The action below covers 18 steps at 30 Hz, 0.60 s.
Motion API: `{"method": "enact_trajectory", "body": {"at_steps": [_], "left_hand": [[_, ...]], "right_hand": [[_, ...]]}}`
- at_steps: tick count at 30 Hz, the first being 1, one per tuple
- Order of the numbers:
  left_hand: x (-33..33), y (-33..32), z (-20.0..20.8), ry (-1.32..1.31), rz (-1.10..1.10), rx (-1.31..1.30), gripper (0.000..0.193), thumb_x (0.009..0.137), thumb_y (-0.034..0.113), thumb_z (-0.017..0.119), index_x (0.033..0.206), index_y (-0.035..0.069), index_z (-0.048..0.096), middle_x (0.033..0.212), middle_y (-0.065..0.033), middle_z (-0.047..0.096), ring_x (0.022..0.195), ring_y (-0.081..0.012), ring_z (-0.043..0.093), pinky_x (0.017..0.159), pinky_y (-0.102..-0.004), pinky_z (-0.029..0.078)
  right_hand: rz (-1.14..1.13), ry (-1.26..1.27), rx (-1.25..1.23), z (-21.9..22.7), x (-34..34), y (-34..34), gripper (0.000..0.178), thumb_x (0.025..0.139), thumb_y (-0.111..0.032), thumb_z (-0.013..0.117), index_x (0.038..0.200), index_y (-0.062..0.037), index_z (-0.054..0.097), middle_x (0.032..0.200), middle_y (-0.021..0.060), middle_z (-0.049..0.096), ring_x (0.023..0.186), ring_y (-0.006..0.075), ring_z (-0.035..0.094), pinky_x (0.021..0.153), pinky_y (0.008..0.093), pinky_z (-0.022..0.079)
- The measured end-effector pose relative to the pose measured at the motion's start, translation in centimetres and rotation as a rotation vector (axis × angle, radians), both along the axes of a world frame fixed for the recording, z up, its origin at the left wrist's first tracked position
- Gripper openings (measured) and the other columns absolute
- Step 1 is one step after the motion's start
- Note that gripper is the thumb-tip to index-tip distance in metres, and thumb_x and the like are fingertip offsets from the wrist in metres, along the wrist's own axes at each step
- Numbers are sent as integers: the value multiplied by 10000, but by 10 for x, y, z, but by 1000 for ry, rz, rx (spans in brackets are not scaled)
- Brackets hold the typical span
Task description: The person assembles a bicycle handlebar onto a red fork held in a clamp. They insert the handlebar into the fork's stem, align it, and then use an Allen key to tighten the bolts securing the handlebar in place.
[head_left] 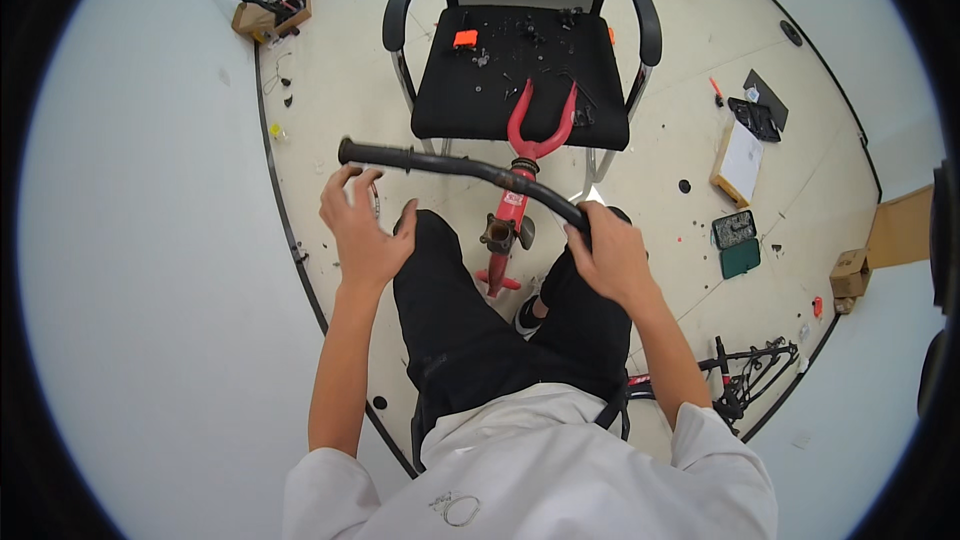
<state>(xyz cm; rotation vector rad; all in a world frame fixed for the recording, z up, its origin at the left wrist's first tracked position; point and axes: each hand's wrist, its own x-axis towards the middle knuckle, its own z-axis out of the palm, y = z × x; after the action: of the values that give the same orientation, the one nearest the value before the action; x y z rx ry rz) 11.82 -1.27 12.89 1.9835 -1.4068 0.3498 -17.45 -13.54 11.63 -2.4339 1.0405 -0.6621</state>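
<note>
White shirt [580,470] sits closest to my remote camera; the right hand [614,254] is clamped on the black handlebar [460,166], the left hand [366,236] (spread wide) just below its left end.

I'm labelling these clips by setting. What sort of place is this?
Probably a makeshift bicycle workshop: the right hand holds a curved black bicycle handlebar, and a red two-pronged fork points toward a black padded armchair strewn with small dark parts.
</note>
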Motion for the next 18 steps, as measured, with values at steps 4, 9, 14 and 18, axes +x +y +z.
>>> {"method": "enact_trajectory", "body": {"at_steps": [4,9,14,18], "left_hand": [[1,16,-3,51,51,67,576,768,153,817,1245,25,520,1261,-173,461,1231,-377,438,1040,-461,368],[13,19,-6,-158,53,128,598,730,92,785,1284,140,567,1327,-168,474,1254,-367,452,1052,-470,353],[36,6,-46,-101,-257,406,356,711,63,772,1039,96,637,1040,-79,632,1019,-278,595,988,-433,407],[37,-3,-62,-123,-345,363,274,666,80,801,884,95,636,815,-43,626,826,-250,602,827,-375,438]], "right_hand": [[16,-18,-35,-5,0,23,289,876,-123,665,1100,32,567,935,160,622,800,338,654,671,409,520],[49,-29,-103,-18,2,28,302,813,-70,688,1085,14,588,953,145,617,804,318,642,670,388,517],[67,32,-183,-41,2,31,355,741,-34,704,1080,7,607,964,124,619,826,288,632,707,378,504],[12,-10,-204,-65,-10,28,372,707,-6,713,1067,-9,621,1009,118,619,843,300,618,739,392,498]]}}
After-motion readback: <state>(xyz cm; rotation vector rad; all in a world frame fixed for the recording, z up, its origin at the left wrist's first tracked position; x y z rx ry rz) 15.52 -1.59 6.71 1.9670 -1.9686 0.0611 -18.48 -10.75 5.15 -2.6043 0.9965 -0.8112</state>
